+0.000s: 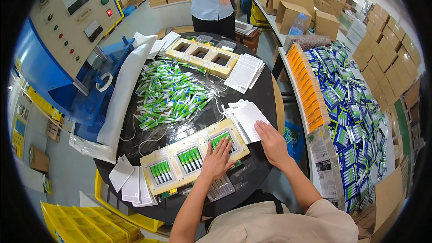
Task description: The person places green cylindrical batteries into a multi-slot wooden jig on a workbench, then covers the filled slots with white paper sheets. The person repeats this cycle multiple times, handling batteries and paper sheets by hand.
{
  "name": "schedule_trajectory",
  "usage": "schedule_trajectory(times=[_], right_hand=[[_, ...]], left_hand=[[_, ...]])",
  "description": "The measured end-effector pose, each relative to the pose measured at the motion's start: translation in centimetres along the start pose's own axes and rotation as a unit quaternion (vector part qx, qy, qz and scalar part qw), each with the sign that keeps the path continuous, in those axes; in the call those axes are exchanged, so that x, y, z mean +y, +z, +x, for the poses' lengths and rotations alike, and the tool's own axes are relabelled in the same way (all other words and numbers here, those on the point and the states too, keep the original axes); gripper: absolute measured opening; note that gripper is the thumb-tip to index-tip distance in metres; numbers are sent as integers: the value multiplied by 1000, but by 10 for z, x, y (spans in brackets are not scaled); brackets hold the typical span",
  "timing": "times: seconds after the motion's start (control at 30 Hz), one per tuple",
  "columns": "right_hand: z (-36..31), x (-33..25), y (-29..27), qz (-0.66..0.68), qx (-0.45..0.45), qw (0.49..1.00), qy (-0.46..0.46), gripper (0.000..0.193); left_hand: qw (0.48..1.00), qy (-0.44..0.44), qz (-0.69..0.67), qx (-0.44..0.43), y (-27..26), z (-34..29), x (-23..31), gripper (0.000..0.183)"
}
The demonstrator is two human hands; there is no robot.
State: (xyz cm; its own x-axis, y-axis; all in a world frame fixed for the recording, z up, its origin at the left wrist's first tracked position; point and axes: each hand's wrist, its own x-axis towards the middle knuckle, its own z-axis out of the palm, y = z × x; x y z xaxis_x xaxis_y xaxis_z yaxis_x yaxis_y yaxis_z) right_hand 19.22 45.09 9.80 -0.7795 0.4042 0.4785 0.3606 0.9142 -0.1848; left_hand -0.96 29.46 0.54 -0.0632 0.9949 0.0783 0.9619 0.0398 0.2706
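A cream jig [170,158] with three windows lies on the round black table, each window holding a row of small green-and-white tubes [191,158]. My left hand [218,158] rests flat, fingers stretched, over the tubes in its right window, covering part of them. Beside the jig's right end is a stack of white cards [249,116]. My right hand [272,142] is on the stack's right edge with its fingers extended; whether it grips a card does not show. Below my left hand lies a clear plastic blister tray [221,189].
Loose green-and-white tubes [171,91] are heaped behind the jig. A second jig [202,56] with bare windows and more white cards [244,73] sit farther back. A blue machine [96,85] stands left; blue packs [346,126] cover the right table. Another person [212,0] stands opposite.
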Motion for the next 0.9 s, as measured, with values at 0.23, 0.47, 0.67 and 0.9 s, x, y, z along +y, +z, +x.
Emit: schedule_trajectory(times=[0.23,0.47,0.67,0.9], right_hand=[[-2,-5,-10,50,62,996,38,53],[-6,-20,-19,73,132,988,32,51],[-12,-49,29,43,32,993,-106,46],[-51,-63,85,-36,-113,976,-183,50]], left_hand=[[999,13,37,-14,-4,-21,10,79],[999,-44,-18,25,-20,-61,14,71],[920,-277,-98,260,-39,-191,8,34],[839,-419,0,346,-61,-287,-38,30]])
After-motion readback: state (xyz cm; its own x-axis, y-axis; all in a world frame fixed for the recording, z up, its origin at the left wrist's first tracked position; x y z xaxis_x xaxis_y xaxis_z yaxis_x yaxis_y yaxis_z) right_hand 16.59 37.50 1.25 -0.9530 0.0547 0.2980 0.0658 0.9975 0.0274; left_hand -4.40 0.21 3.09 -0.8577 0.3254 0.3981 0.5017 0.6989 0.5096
